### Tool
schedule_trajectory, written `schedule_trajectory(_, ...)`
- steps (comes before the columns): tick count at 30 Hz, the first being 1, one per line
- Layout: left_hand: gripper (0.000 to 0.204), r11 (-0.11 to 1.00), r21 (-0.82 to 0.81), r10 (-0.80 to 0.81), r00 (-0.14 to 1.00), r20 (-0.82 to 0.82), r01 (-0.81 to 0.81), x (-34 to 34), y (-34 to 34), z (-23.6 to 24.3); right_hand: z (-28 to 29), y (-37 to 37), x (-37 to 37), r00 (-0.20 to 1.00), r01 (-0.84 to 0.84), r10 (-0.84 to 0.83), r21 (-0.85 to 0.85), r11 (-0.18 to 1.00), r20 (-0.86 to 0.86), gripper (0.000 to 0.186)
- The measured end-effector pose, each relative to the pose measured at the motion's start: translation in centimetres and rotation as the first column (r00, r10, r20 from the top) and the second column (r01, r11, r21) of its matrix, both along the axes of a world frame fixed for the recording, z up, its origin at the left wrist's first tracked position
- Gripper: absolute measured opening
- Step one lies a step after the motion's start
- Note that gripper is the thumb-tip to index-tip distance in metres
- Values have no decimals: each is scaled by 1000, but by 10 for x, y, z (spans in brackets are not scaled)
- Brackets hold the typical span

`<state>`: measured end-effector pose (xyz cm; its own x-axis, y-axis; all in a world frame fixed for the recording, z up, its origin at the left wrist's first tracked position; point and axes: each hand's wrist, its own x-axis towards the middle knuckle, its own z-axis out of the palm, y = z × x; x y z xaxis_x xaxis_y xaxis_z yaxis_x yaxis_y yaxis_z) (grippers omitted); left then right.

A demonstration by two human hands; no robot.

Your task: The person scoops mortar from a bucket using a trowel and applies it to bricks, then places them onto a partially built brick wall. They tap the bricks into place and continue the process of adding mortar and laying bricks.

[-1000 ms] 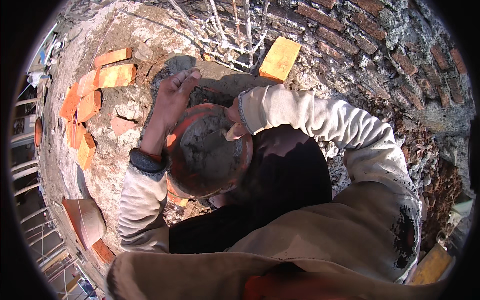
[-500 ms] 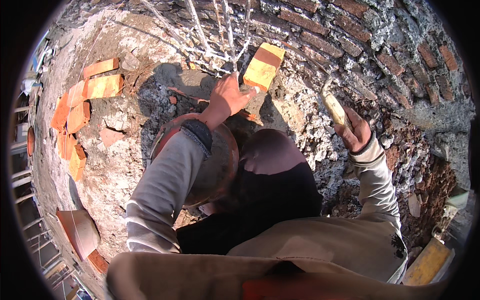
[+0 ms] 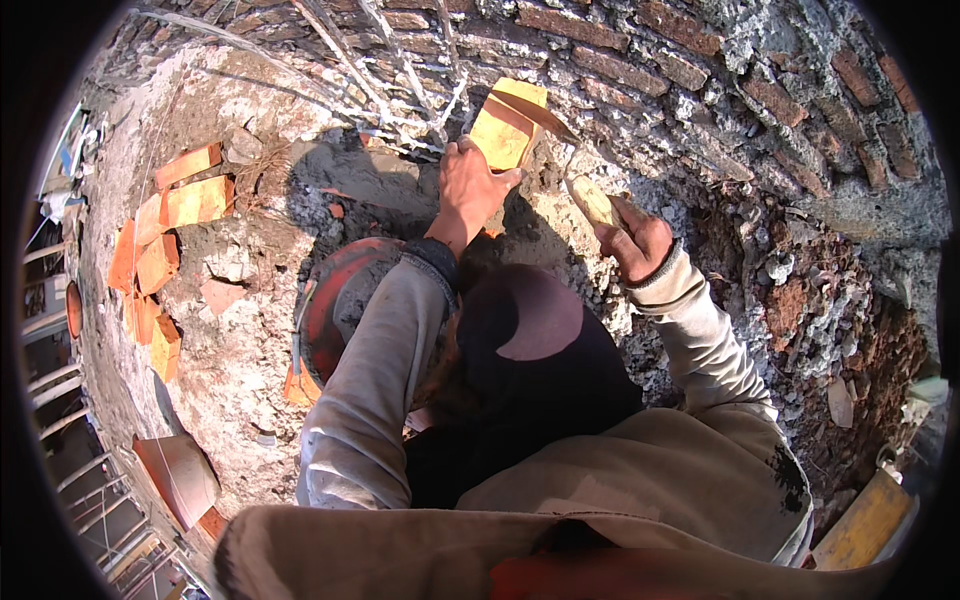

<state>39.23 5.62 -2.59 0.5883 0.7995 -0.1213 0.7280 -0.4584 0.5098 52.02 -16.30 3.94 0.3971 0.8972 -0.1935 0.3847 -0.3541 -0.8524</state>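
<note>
My left hand point(image 3: 470, 190) grips the lower left corner of an orange brick point(image 3: 492, 137) set at the foot of white-coated rods point(image 3: 408, 70). My right hand point(image 3: 632, 240), to the right and lower, is closed on the pale wooden handle of a trowel point(image 3: 588, 197); its dark metal blade point(image 3: 537, 113) reaches up across the brick. Grey mortar point(image 3: 365, 170) lies left of my left hand. An orange bucket point(image 3: 335, 300) with grey material in it is partly hidden under my left forearm.
Several loose bricks point(image 3: 155, 263) lie at the left, with a pale tub point(image 3: 170, 478) below them near the ledge by a drop with poles. A rough old brick wall point(image 3: 780, 100) curves across the top and right. A yellow bar point(image 3: 855, 530) lies at lower right.
My left hand has moved up from beside the bucket onto the brick. My right hand left the bucket, swung right with the trowel, then moved up-left, bringing the blade over the brick.
</note>
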Motion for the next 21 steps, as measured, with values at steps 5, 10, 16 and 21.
schedule_trajectory(5,72,1000,-21,-10,1000,4,10,4,-6,13,-3,-2,-3,995,12,-12,-4,1000,96,43)
schedule_trajectory(10,67,998,62,11,999,37,-13,-5,-6,2,0,4,-14,987,56,-59,27,998,149,42)
schedule_trajectory(16,66,992,122,-34,995,97,22,8,-5,-10,-6,2,-7,995,32,-32,1,999,89,39)
schedule_trajectory(21,72,994,107,-39,995,91,30,7,0,-7,1,11,-3,998,10,-8,-38,999,67,39)
